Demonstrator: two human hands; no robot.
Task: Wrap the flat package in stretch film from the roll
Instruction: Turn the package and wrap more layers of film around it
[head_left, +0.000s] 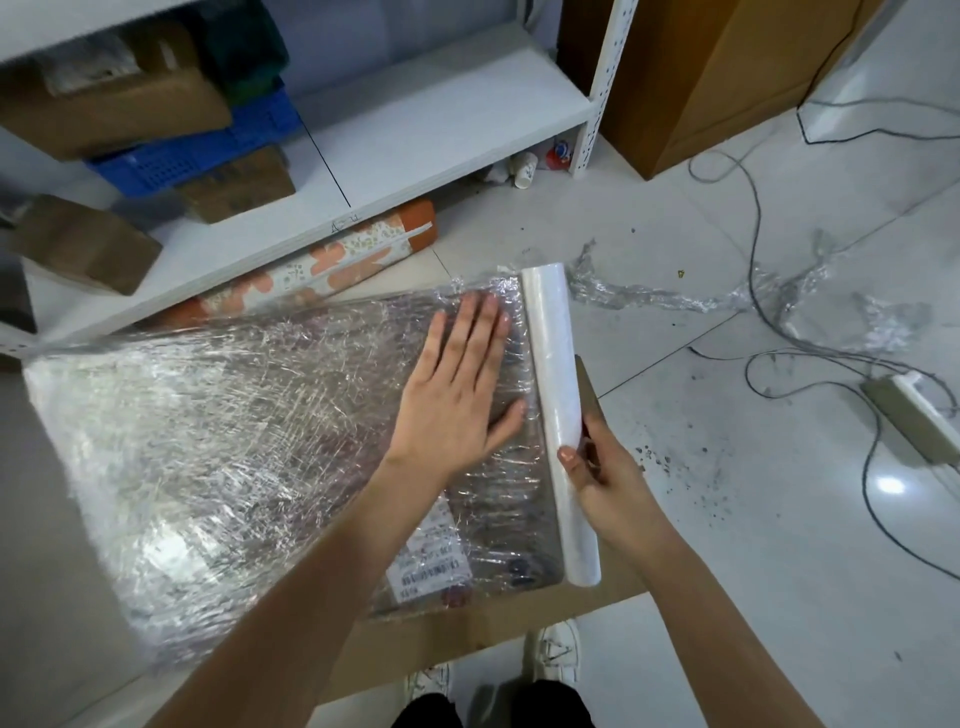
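Left hand (460, 379) lay flat, fingers straight, pressing the large flat film-covered package (249, 447). Right hand (605, 480) gripped the white stretch-film roll (558, 410) at the package's 3 o'clock edge; roll axis ran 12-to-6, slightly tilted.

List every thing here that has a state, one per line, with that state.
Package: flat, covered in wrinkled film, label showing through.
Film roll: lying along the package's right edge, held.
Left hand: flat, fingers straight, pressing the film on the package.
Right hand: gripping the roll near its middle.
Patterned roll: lying on the floor by the shelf.
Paper cup: tipped over under the shelf.
Film scraps: crumpled on the floor.
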